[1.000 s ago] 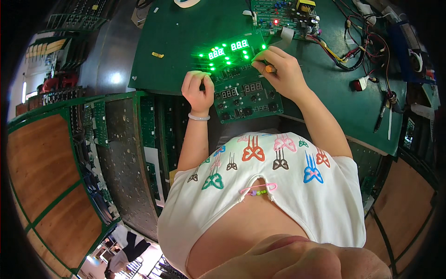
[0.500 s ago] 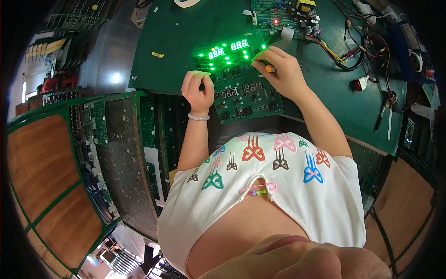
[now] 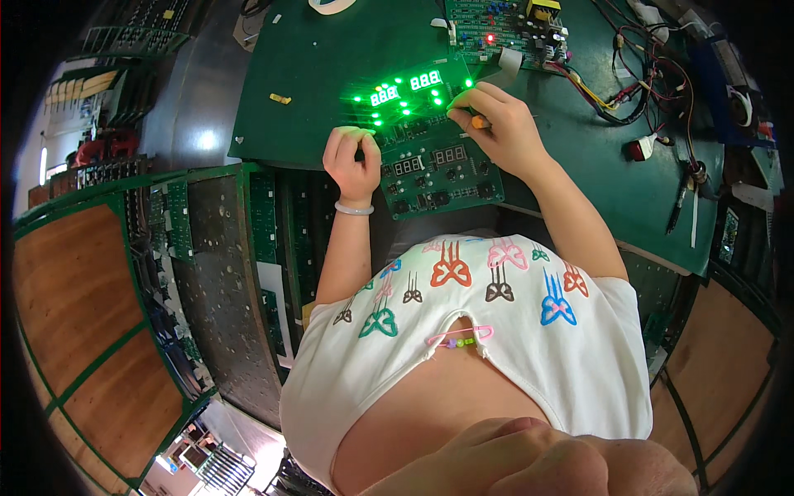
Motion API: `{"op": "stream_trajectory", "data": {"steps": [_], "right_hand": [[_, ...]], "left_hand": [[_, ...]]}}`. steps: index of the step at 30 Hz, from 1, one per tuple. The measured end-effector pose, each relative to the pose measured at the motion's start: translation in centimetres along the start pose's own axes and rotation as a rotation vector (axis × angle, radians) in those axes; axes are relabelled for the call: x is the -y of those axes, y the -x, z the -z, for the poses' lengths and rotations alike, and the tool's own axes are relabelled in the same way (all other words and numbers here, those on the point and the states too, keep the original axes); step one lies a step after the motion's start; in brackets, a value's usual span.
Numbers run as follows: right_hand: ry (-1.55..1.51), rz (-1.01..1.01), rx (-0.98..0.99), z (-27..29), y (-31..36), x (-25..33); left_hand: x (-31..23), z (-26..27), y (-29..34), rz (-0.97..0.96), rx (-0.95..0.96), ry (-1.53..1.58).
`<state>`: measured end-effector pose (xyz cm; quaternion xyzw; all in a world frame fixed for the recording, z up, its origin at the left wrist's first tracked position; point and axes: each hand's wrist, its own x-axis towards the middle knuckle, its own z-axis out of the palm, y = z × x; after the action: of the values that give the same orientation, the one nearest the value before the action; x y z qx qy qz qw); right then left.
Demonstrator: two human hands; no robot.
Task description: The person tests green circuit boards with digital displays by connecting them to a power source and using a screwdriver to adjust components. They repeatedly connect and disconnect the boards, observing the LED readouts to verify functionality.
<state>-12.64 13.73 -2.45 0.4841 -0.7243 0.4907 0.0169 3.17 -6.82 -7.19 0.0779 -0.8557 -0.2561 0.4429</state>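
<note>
A green circuit board panel (image 3: 438, 178) lies tilted across the table's front edge. Its far half carries lit green digit displays (image 3: 426, 80) and small green lights; the digit displays on its near half are dark. My left hand (image 3: 354, 161) is closed, thumb and fingers pinching the panel's left edge. On the right edge, beside the lit half, my right hand (image 3: 506, 124) pinches the panel with thumb and forefinger. An orange rounded end (image 3: 480, 121) of some tool shows in the right palm; the rest of it is hidden by the fingers.
A flat grey ribbon cable (image 3: 510, 62) runs toward a larger circuit board (image 3: 504, 33) with a red light. Tangled wires (image 3: 641, 78) and a red-and-white switch (image 3: 640, 149) lie to the right. A tape roll (image 3: 331, 6) sits at the back; racks of boards (image 3: 263, 215) stand left.
</note>
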Motion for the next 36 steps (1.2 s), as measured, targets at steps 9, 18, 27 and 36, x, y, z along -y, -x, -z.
{"op": "stream_trajectory", "data": {"steps": [9,18,27,36], "right_hand": [[0.011,0.003,0.006,0.02,-0.01,0.02],[-0.025,0.0,0.009,0.14,-0.07,0.06],[-0.024,-0.018,0.029,0.27,-0.11,0.23],[-0.018,0.007,0.048,0.94,-0.21,0.55]], "left_hand": [[-0.2,0.05,-0.08,0.008,0.006,0.002],[-0.08,0.01,-0.04,-0.002,0.004,0.01],[0.05,-0.01,0.11,0.006,-0.003,0.019],[0.0,0.06,0.18,0.019,-0.005,0.022]]}}
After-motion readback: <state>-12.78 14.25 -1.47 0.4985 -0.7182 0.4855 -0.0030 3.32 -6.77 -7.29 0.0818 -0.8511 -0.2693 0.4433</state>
